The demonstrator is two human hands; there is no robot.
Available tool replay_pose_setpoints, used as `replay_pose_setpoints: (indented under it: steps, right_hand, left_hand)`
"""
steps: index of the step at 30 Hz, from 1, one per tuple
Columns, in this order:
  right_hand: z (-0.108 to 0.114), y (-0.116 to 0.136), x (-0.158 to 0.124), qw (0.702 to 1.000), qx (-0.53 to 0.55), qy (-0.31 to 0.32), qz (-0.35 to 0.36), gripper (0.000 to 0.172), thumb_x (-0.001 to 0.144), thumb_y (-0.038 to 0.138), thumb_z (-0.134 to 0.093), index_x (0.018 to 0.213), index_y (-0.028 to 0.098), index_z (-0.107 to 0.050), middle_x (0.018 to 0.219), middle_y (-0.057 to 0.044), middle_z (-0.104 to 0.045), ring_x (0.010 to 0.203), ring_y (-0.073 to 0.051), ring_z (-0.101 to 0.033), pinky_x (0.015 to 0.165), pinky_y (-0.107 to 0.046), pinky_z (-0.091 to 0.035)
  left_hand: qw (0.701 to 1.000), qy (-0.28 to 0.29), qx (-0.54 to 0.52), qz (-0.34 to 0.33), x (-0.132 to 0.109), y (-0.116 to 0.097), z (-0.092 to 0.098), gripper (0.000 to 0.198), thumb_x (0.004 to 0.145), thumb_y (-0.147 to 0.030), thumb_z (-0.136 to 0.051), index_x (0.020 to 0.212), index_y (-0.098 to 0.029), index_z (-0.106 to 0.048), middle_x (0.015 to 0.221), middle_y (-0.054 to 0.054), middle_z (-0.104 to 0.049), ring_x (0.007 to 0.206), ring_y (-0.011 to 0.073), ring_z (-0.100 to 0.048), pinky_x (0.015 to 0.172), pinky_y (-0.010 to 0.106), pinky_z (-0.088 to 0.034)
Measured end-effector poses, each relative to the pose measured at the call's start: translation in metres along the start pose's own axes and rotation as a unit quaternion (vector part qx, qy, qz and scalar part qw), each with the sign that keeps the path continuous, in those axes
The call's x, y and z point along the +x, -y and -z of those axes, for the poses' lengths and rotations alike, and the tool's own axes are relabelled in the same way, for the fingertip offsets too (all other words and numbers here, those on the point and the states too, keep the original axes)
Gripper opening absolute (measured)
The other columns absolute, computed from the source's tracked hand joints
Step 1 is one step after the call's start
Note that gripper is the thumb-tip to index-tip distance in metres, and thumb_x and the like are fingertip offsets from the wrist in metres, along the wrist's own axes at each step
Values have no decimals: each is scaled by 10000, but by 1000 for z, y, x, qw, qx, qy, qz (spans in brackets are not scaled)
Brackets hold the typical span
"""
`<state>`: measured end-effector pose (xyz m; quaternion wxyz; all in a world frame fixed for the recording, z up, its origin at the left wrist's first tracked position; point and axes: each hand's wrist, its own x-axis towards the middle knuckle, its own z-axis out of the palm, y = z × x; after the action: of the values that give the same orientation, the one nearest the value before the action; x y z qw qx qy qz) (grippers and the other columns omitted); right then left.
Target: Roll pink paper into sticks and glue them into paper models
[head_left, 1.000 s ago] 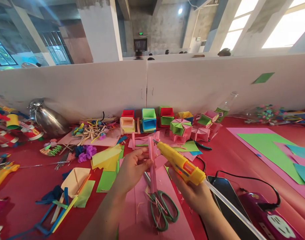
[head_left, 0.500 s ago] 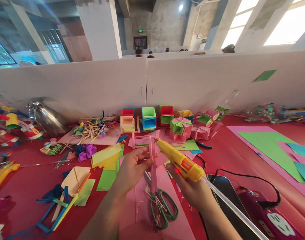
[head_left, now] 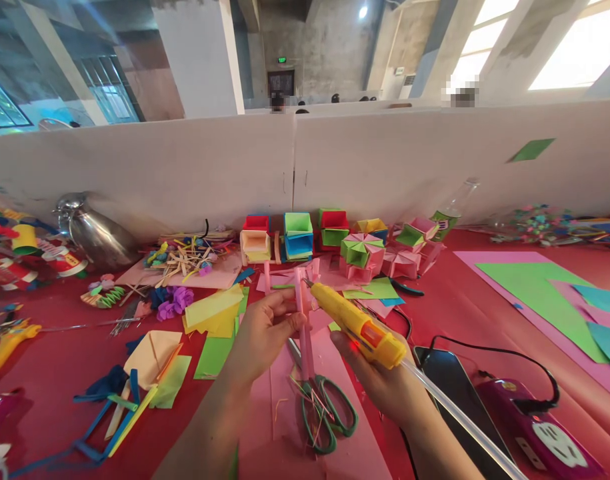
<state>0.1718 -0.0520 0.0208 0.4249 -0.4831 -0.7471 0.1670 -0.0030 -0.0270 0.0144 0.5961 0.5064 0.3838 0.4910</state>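
Between its thumb and fingers, my left hand [head_left: 269, 333] pinches a narrow pink paper strip [head_left: 307, 347], which stands lengthwise in front of me. My right hand [head_left: 379, 373] is wrapped round a yellow hot glue gun [head_left: 357, 323]. A long clear glue stick [head_left: 459, 413] sticks out of its back end. The gun's nozzle is close to the upper part of the strip; whether it touches I cannot tell. Below both hands, scissors with green handles [head_left: 327, 413] lie on pink paper [head_left: 269, 440], partly covered by the strip.
Folded paper boxes [head_left: 298, 247] and pink-green paper shapes [head_left: 362, 259] line the back by the white partition [head_left: 195, 167]. Yellow paper [head_left: 212, 313] and craft sticks [head_left: 185, 260] lie left. A black phone [head_left: 459, 400] and a purple power strip [head_left: 539, 427] with a cord sit right.
The upper end of the pink strip has tilted slightly left, and my left hand has shifted a little left with it. The glue gun has dipped slightly, still near the strip.
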Motion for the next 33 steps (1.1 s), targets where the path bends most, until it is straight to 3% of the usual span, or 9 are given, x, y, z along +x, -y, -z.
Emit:
replay_pose_setpoints:
  steps: [20,33]
  right_hand:
    - [-2,4,-10,998,-7,51,-26,249,842,390,-474,691,194,-506,584,12,-505,520,-123,-483,494,-257,-374]
    - [-3,5,-14,996,7,80,-38,265,837,378,-491,644,197,-505,580,22,-521,504,-108,-497,482,-244,-366]
  left_hand:
    - [999,-35,-9,-19,-2,-7,6,332,712,-284,-692,1019,-183,-617,881,45,-702,732,133,-644,620,205,-515]
    - [998,-35,-2,-48,0,-9,9,327,762,-301,-641,1065,-184,-610,1007,78,-688,823,179,-656,663,252,-536]
